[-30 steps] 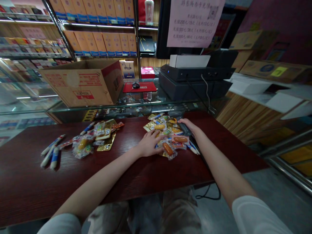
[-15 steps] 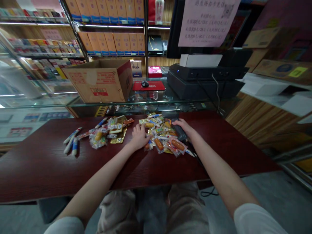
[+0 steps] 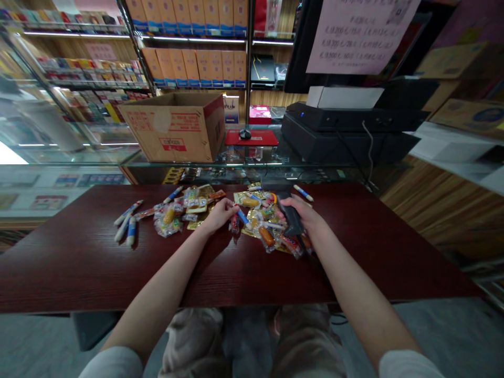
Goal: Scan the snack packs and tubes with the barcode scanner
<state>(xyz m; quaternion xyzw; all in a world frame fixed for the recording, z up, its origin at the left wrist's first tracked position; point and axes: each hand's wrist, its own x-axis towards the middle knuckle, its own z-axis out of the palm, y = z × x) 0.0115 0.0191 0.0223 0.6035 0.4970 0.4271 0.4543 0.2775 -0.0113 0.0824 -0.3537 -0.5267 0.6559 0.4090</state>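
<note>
Dark-red table (image 3: 244,283): wood-grained top bearing snacks in 2 heaps, with both forearms reaching across it from the near edge.
Left hand (image 3: 219,216): between the 2 heaps; thumb and fingertips brought together, pinching the upper end of a blue-and-white stick.
Blue-and-white stick (image 3: 242,216): slanting down to the right from the fingertips, at the left side of the right heap.
Red packet (image 3: 235,224): just below the left fingertips, beside the pinched stick.
Right hand (image 3: 304,211): fingers curled around the body of a black scanner.
Black scanner (image 3: 292,219): tilted over the right side of the right heap.
Right heap (image 3: 258,216): wrapped snacks and gold packets lying over each other, an orange sausage (image 3: 266,236) at its near side.
Left heap (image 3: 192,201): clear-wrapped snacks and gold packets, just beyond the left hand.
3 loose sticks (image 3: 131,231): blue and white, grouped at the far left.
Lone stick (image 3: 303,192): beyond the right hand, apart from the heap.
Cardboard box (image 3: 175,134): open-topped, on the glass counter behind the table.
Black mouse (image 3: 244,134): on a red mat (image 3: 265,137), right of the box.
</note>
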